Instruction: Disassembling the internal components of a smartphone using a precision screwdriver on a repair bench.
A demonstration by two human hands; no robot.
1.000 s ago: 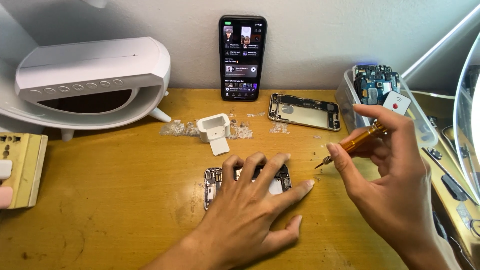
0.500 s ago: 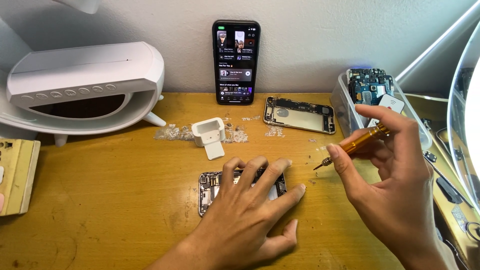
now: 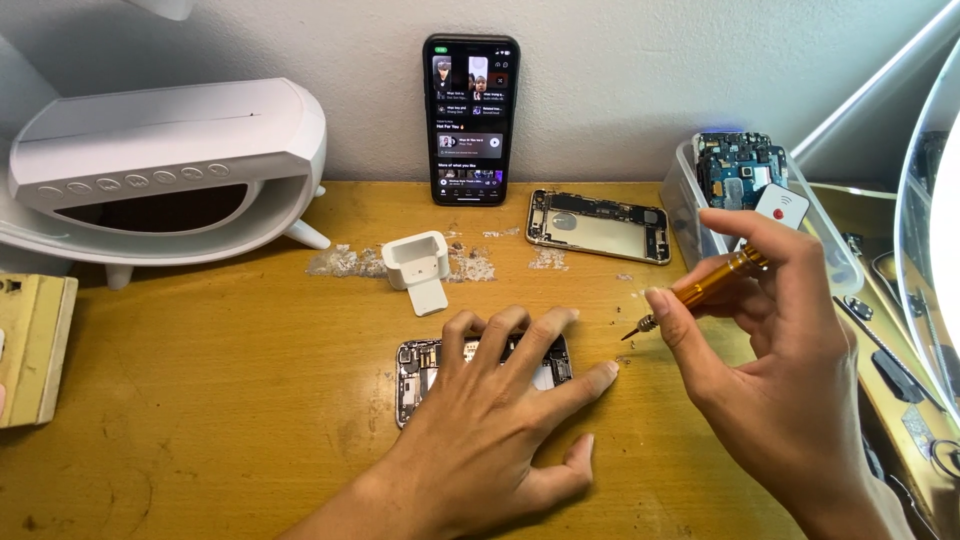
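My left hand (image 3: 495, 410) lies flat with fingers spread over an opened phone (image 3: 425, 365) with bare circuitry, in the middle of the wooden table (image 3: 200, 400). My right hand (image 3: 775, 370) holds a small orange screwdriver (image 3: 705, 288) by its shaft, tip pointing down-left just above the table, to the right of the opened phone. The tip is a little way off my left index fingertip and touches nothing.
A lit phone (image 3: 471, 118) leans upright against the wall. An empty gold phone frame (image 3: 600, 225) lies behind. A clear tub of phone parts (image 3: 760, 195) stands at right, a white holder (image 3: 418, 268) and a white rounded appliance (image 3: 160, 165) at left.
The view has shifted slightly; my left hand stays on the opened phone and the screwdriver stays in my right hand at about the same place.
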